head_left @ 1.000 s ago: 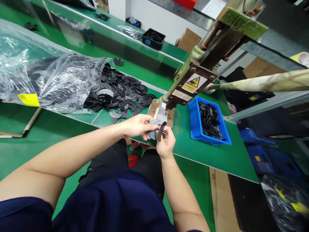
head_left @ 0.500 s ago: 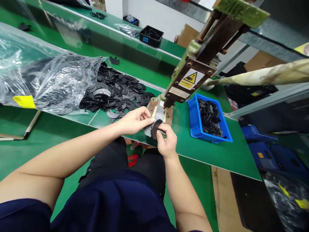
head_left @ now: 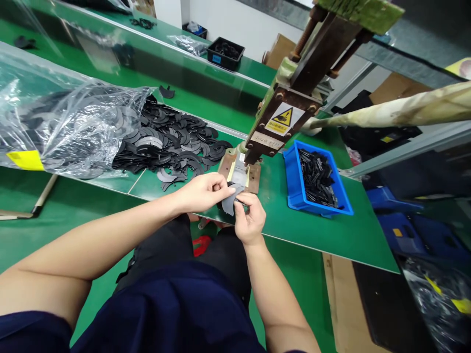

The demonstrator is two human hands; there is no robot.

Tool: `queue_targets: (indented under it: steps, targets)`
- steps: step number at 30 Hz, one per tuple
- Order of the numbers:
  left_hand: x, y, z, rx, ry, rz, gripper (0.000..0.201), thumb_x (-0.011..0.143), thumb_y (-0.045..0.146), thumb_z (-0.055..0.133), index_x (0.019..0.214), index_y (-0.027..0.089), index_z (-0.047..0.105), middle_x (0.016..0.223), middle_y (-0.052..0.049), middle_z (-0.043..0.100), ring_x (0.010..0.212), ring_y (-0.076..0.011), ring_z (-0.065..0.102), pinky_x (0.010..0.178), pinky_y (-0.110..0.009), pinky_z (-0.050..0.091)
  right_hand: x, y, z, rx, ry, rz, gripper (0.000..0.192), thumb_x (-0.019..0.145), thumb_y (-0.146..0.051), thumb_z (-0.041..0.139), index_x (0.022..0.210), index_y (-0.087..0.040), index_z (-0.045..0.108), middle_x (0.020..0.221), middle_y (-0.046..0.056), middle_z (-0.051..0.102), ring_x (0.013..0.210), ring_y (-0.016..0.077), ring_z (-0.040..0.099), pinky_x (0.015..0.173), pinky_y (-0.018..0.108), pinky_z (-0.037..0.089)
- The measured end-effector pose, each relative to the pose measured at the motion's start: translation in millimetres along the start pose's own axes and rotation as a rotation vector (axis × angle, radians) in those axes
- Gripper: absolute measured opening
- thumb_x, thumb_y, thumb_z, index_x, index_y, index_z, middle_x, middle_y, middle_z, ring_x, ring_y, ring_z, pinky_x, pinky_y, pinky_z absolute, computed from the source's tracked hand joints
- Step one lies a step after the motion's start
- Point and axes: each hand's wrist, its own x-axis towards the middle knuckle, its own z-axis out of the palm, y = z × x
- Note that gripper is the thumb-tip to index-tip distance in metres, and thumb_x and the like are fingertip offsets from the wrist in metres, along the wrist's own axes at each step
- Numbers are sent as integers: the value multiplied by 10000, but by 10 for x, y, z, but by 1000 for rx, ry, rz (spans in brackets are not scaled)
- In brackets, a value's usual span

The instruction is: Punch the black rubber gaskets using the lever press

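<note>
Just in front of the press, a curved grey plastic piece [head_left: 229,203] is held between my two hands. The thumb and bent fingers of my left hand [head_left: 206,192] pinch its upper left side. My right hand [head_left: 250,219] is closed at its right edge, where a small dark part shows by the fingertips; how it joins the piece I cannot make out. Right behind the hands is the press's base plate [head_left: 253,180] with a pale fixture [head_left: 240,169], under the dark press head [head_left: 274,122]. A pile of curved black and grey pieces [head_left: 176,144] lies to the left.
A clear plastic bag [head_left: 73,132] spills the pieces onto the green bench [head_left: 279,215]. On the right stands a blue bin [head_left: 294,196] of small black parts. A cloth-wrapped lever [head_left: 382,113] crosses at right. A black bin [head_left: 228,61] sits on the rear bench.
The curved piece between my hands has turned: a dark face stood up near my right fingers, and now a broad grey face shows. Both hands stay close together before the press.
</note>
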Motion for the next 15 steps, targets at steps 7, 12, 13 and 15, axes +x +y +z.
queue_targets:
  steps: [7,12,13,15]
  targets:
    - [265,-110,-231,-266,-209,-125,456,884,597,793,810,179,626,639,25,591,539,-99,532,508,-211,404,81,178,-202,22,-4,118,261,989,-333,673,1238,-256,678,1194,82,738,1116,216,728,1008,427,627]
    - [1218,-368,-727,-242,247,-291,341,912,390,838,802,168,604,628,-10,644,500,-92,570,493,-194,443,-47,567,-554,-96,162,286,332,1010,-375,645,1304,-221,631,1253,119,701,1126,219,716,1030,458,621]
    - [1456,-399,-821,-238,305,-325,323,913,348,844,808,166,599,629,-17,651,505,-95,586,502,-195,459,-91,634,-606,-123,176,314,329,1004,-383,655,1286,-213,641,1247,125,704,1115,223,717,1024,461,622]
    - [1926,-422,-971,-213,407,-380,293,915,292,847,825,155,604,611,-22,648,484,-92,577,493,-195,455,-170,737,-671,-162,186,356,323,1001,-397,654,1258,-202,650,1225,130,712,1080,224,724,996,459,632]
